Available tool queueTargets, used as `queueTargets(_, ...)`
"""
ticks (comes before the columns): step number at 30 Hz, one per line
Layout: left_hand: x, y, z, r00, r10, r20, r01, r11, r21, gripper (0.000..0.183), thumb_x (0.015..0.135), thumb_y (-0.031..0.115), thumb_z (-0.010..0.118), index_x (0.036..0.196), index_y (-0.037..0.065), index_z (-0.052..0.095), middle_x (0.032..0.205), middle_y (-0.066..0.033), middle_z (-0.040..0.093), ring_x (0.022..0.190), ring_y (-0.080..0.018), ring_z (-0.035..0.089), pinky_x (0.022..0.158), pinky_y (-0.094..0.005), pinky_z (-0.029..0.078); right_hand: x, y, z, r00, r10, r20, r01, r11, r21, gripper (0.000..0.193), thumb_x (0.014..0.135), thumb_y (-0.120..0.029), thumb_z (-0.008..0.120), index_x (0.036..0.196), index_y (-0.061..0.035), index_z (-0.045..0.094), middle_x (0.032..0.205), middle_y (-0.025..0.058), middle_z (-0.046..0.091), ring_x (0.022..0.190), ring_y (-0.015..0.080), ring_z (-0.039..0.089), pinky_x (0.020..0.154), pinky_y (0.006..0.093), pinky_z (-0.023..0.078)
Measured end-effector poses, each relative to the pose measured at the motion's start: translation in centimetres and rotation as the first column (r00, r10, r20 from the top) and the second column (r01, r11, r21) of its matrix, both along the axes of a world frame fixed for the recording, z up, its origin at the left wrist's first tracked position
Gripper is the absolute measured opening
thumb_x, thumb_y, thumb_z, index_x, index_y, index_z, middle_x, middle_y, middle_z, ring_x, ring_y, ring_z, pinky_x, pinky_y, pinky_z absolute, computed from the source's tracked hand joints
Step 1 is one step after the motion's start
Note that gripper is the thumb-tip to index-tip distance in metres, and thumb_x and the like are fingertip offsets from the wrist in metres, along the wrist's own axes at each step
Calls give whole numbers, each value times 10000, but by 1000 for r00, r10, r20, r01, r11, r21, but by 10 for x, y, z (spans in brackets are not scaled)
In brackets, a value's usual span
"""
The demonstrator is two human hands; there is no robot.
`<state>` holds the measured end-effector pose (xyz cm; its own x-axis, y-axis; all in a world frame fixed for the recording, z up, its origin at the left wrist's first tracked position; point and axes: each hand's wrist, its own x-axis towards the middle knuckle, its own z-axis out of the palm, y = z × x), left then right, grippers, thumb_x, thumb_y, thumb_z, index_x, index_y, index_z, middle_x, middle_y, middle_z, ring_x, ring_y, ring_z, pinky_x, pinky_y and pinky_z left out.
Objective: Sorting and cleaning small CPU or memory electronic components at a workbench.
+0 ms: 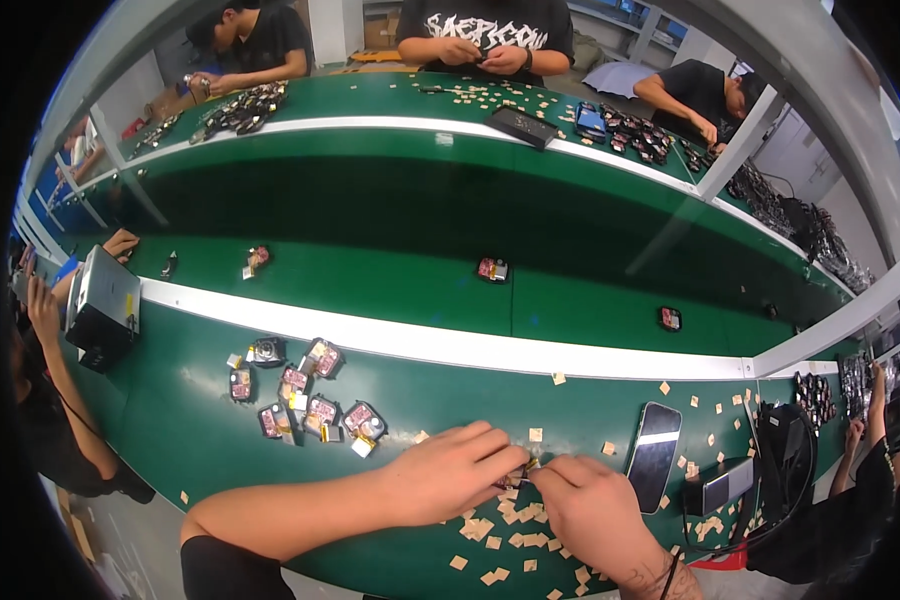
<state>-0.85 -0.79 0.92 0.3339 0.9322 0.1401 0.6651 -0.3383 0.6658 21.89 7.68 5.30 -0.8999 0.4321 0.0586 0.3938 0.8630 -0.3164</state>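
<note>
Small electronic module [511, 482] is at lower centre of the frame, held in the grip of the left hand [450, 475]; what the right hand [592, 510] pinches, I cannot tell. If the left fingers loosen, it could drop among pale squares [493, 542] on the counter [170, 430].

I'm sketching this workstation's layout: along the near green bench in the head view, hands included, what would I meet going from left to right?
Grey box → cluster of small devices → left hand → right hand → dark-screened phone → grey-and-black block.
</note>
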Motion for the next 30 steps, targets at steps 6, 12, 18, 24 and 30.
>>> queueTargets(6, -1, -2, -11, 1000, -7, 21, 4, 990, 144, 210, 896, 129, 825, 1072, 94, 716, 1218, -75, 635, 1097, -312, 641, 873, -398, 592, 1, 7, -11, 995, -61, -83, 45, 983, -179, 150, 884, -33, 724, 1033, -51, 707, 890, 74, 660, 788, 274, 720, 675, 375, 604)
queueTargets(12, -1, -2, -14, 999, -49, -13, 50, 987, 152, 145, 909, 142, 819, 992, 70, 723, 1219, -105, 646, 1082, -306, 646, 834, -384, 608, 9, 32, -19, 957, -250, -147, 86, 728, -680, 167, 917, 36, 762, 1070, -22, 732, 901, 86, 660, 776, 183, 682, 681, 302, 553)
queueTargets(18, 0, 0, -13, 996, -54, -74, 68, 979, 194, 162, 905, 141, 824, 1001, 64, 719, 1203, -122, 646, 1085, -305, 651, 822, -393, 615, 9, 35, -8, 978, -138, -154, 36, 849, -527, 247, 915, -39, 784, 1151, -76, 723, 1049, 71, 648, 808, 233, 728, 703, 345, 606)
queueTargets(24, 0, -1, -17, 1000, -12, 11, 10, 984, 179, 210, 904, 146, 846, 1073, 78, 740, 1190, -113, 653, 1063, -295, 657, 797, -384, 628, 7, 33, -29, 981, -17, -194, -65, 910, -410, 286, 919, -58, 785, 1201, -91, 746, 1060, 64, 688, 843, 256, 737, 734, 358, 615)
queueTargets(30, 1, 0, -11, 1000, 8, 11, -10, 982, 189, 252, 895, 159, 857, 1118, 103, 755, 1192, -81, 667, 1052, -275, 671, 807, -387, 635, 9, 33, -37, 969, -115, -218, -18, 849, -528, 242, 955, -64, 770, 1195, -70, 736, 1000, 92, 748, 830, 245, 752, 735, 353, 607)
